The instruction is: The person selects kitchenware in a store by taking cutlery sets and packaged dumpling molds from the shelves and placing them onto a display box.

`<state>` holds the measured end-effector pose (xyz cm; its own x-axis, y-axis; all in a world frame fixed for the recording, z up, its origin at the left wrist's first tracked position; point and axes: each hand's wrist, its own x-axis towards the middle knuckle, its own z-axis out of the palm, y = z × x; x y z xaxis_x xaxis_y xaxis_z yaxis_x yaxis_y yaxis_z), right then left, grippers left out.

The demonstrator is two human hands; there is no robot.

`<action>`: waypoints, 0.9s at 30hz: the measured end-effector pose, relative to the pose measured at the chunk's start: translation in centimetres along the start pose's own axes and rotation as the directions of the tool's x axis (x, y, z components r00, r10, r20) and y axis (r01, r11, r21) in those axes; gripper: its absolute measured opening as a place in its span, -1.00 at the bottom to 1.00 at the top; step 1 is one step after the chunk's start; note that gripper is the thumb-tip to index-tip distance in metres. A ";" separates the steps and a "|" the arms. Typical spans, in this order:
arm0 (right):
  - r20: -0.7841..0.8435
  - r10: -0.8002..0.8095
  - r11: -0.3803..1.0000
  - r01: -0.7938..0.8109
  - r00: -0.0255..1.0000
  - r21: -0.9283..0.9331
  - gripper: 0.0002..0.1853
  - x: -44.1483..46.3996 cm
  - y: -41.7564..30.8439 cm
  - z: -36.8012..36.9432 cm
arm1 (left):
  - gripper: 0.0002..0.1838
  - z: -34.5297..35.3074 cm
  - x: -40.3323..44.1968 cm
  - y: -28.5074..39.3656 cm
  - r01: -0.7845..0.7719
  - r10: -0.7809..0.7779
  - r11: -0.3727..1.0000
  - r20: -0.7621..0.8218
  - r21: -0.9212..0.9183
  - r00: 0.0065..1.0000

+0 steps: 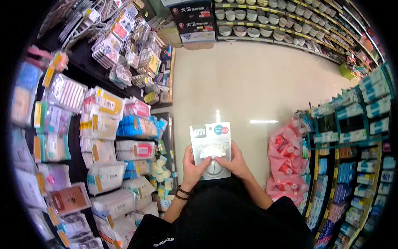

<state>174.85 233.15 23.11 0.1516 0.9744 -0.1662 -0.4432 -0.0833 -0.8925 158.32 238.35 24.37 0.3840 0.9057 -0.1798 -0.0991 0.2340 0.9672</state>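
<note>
A flat white blister-card package [199, 143] is held upright in front of my body, with a white moulded item [212, 152] on its front whose exact kind I cannot make out. Printing and a teal-and-red mark run along the top of the card. My left hand [195, 166] grips the left edge, its thumb pressed on the front. On the right edge, my right hand [235, 161] holds the card the same way, and the two thumbs nearly meet over the white item. Dark beads circle my left wrist.
Hanging packaged goods [105, 128] line the left side, with more racks of hangers above. Pink bags with red-lidded items [286, 157] stand by the right shelves [344, 166]. Bowls [253, 32] fill the far shelving, beside stacked dark boxes [192, 18]. Pale floor tiles [219, 79] stretch ahead.
</note>
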 end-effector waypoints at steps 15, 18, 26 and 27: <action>0.197 -0.019 0.741 0.146 0.980 -0.655 -0.41 30.5 -9.2 4.0 | -0.37 -5.7 27.8 6.3 -0.077 0.050 0.877 -0.068 -0.474 0.996; 0.325 0.006 0.711 0.225 0.946 -0.666 -0.37 37.3 -8.9 4.4 | -0.38 -7.1 33.4 5.4 -0.096 0.001 0.778 -0.151 -0.622 0.988; 0.351 0.161 0.780 0.099 0.922 -0.617 -0.63 56.2 -14.5 4.1 | -0.42 -9.9 53.3 10.4 -0.222 0.030 0.719 -0.291 -0.658 0.956; 0.317 0.176 0.767 0.072 0.932 -0.637 -0.66 58.5 -15.5 4.0 | -0.38 -10.0 56.1 11.4 -0.218 0.037 0.723 -0.278 -0.655 0.960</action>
<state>187.00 292.24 28.89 -0.2170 0.9597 -0.1787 0.2337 -0.1266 -0.9640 169.52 295.33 23.53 0.1100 0.9763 -0.1864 -0.7567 0.2038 0.6211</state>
